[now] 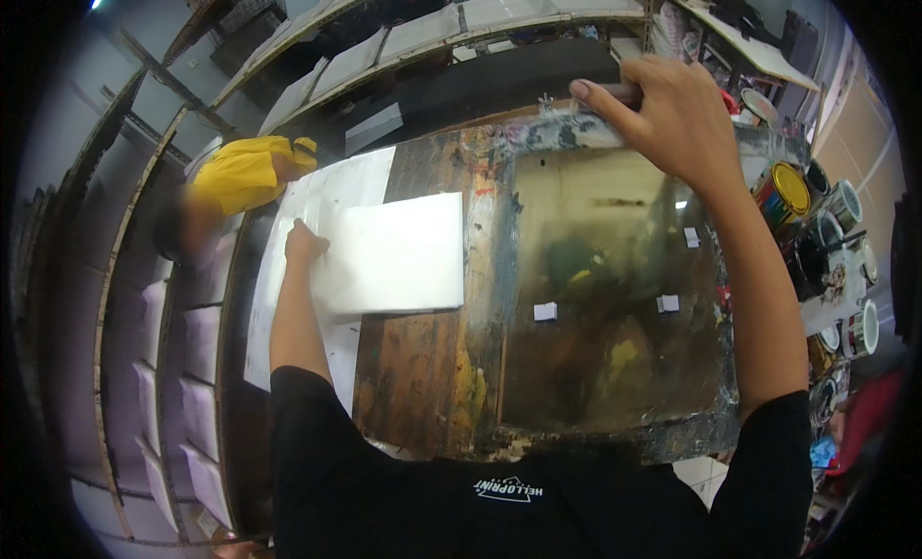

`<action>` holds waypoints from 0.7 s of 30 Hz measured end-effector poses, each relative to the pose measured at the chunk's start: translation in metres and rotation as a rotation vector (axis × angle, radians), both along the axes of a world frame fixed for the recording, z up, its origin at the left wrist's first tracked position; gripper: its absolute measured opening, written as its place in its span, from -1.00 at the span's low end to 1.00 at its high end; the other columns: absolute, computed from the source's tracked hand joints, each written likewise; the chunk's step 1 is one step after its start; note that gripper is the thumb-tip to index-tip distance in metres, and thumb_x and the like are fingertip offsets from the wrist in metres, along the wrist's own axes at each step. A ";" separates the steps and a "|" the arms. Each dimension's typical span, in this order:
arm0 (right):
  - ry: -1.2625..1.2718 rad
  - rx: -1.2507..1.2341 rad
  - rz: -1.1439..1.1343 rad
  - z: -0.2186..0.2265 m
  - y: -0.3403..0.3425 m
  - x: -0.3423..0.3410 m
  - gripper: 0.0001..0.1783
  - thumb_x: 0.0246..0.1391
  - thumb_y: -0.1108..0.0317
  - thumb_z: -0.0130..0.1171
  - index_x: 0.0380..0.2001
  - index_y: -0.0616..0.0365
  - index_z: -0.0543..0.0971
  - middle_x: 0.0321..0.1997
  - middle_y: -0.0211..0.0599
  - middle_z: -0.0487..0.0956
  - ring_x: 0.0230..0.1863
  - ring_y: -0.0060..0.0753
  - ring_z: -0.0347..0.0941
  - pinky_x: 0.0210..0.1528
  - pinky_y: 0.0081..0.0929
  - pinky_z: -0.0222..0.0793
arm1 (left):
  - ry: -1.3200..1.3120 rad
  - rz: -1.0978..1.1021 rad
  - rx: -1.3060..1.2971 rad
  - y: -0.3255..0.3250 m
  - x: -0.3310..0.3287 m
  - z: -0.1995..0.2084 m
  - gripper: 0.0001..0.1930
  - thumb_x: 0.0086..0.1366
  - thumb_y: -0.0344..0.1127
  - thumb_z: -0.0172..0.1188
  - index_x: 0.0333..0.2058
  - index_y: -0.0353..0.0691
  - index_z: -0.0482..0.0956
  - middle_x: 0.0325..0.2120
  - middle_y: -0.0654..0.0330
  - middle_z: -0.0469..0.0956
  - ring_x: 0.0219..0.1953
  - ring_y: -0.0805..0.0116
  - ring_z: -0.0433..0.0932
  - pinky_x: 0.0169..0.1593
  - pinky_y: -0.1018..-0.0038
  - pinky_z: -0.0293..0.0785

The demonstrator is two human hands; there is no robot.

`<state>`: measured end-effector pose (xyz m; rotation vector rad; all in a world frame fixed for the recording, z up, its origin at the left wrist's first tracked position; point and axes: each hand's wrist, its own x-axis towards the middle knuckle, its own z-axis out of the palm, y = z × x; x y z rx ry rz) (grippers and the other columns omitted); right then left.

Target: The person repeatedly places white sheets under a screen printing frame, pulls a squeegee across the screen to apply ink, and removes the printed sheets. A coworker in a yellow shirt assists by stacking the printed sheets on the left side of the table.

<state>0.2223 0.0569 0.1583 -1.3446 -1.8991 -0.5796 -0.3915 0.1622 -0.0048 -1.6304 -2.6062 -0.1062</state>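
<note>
We see smooth white sheets (pixel 399 256) stacked partly on rough, paint-stained wood (pixel 413 372), L of glassy rect. panel (pixel 605 367). L hand (pixel 304 241) curled at sheets' L edge, grip unclear; R hand (pixel 680 117), arm outstretched, clasps bar (pixel 625 93).

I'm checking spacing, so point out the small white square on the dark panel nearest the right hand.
The top white square, highest on the dark panel; the bottom-right square and bottom-left square lie farther from the right hand.
</note>
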 end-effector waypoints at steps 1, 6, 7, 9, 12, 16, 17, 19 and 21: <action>0.008 -0.002 0.010 -0.001 0.003 0.001 -0.20 0.24 -0.36 0.11 -0.64 0.27 0.49 -0.57 -0.04 0.45 -0.44 0.08 0.41 -0.26 -0.07 0.26 | 0.010 0.000 0.026 -0.001 0.000 0.010 -0.13 -0.09 -0.21 0.49 0.21 -0.44 0.36 0.08 -0.25 0.60 0.14 -0.15 0.61 0.18 0.15 0.57; 0.017 0.054 0.011 -0.003 0.015 0.004 -0.16 0.23 -0.45 0.02 -0.60 0.22 0.59 -0.55 -0.10 0.56 -0.39 0.03 0.53 -0.26 -0.07 0.33 | -0.184 -0.084 0.029 -0.009 -0.002 0.125 -0.12 -0.13 -0.24 0.51 0.23 -0.41 0.42 0.00 -0.18 0.65 0.04 -0.01 0.67 0.11 0.21 0.58; 0.001 0.038 -0.012 -0.001 0.016 0.004 -0.16 0.24 -0.47 0.00 -0.59 0.18 0.61 -0.55 -0.14 0.59 -0.37 -0.02 0.56 -0.25 -0.12 0.36 | -0.125 -0.074 0.079 -0.014 0.002 0.154 -0.20 -0.13 -0.27 0.49 0.16 -0.40 0.49 -0.05 -0.15 0.66 -0.03 0.02 0.68 0.06 0.20 0.60; -0.019 -0.005 -0.004 0.006 0.018 0.005 -0.17 0.24 -0.47 0.00 -0.57 0.17 0.63 -0.56 -0.15 0.59 -0.38 -0.02 0.56 -0.24 -0.14 0.37 | -0.084 -0.078 0.125 -0.028 0.008 0.228 -0.35 -0.15 -0.32 0.45 0.02 -0.40 0.61 -0.17 -0.09 0.69 -0.16 0.04 0.69 -0.05 0.19 0.62; -0.051 -0.088 0.000 0.022 0.019 0.008 -0.25 0.27 -0.36 0.00 -0.50 0.17 0.68 -0.50 -0.11 0.64 -0.34 -0.03 0.60 -0.18 -0.11 0.40 | -0.021 -0.117 0.224 -0.050 0.040 0.316 -0.53 -0.16 -0.36 0.38 -0.18 -0.41 0.69 -0.35 -0.01 0.68 -0.36 0.07 0.69 -0.22 0.19 0.64; -0.109 -0.272 0.017 0.044 0.028 0.012 -0.13 0.31 -0.38 -0.15 -0.47 0.23 0.77 -0.41 0.04 0.72 -0.27 0.03 0.70 -0.09 -0.05 0.49 | -0.275 -0.200 0.196 -0.071 0.118 0.347 -0.50 -0.15 -0.27 0.36 -0.18 -0.42 0.65 -0.38 -0.03 0.65 -0.44 0.06 0.67 -0.29 0.20 0.64; -0.108 -0.243 0.032 0.047 0.032 0.012 -0.14 0.31 -0.37 -0.14 -0.45 0.24 0.77 -0.40 0.03 0.73 -0.26 0.03 0.70 -0.09 -0.02 0.49 | -0.302 -0.218 0.201 -0.074 0.142 0.342 -0.49 -0.15 -0.26 0.35 -0.17 -0.43 0.64 -0.37 -0.04 0.65 -0.44 0.05 0.67 -0.28 0.19 0.64; -0.103 -0.223 0.053 0.052 0.039 0.015 -0.15 0.30 -0.37 -0.13 -0.44 0.24 0.77 -0.38 0.03 0.73 -0.24 0.02 0.71 -0.07 0.02 0.49 | -0.360 -0.197 0.183 -0.078 0.188 0.325 -0.42 -0.14 -0.27 0.34 -0.08 -0.45 0.61 -0.31 -0.08 0.65 -0.39 0.03 0.69 -0.21 0.15 0.66; -0.092 -0.247 0.065 0.054 0.045 0.016 -0.15 0.29 -0.38 -0.13 -0.43 0.23 0.78 -0.36 0.04 0.74 -0.22 0.02 0.71 -0.03 0.06 0.48 | -0.484 -0.115 0.161 -0.079 0.229 0.303 -0.41 -0.12 -0.26 0.36 -0.05 -0.45 0.59 -0.27 -0.10 0.66 -0.35 0.01 0.70 -0.16 0.14 0.68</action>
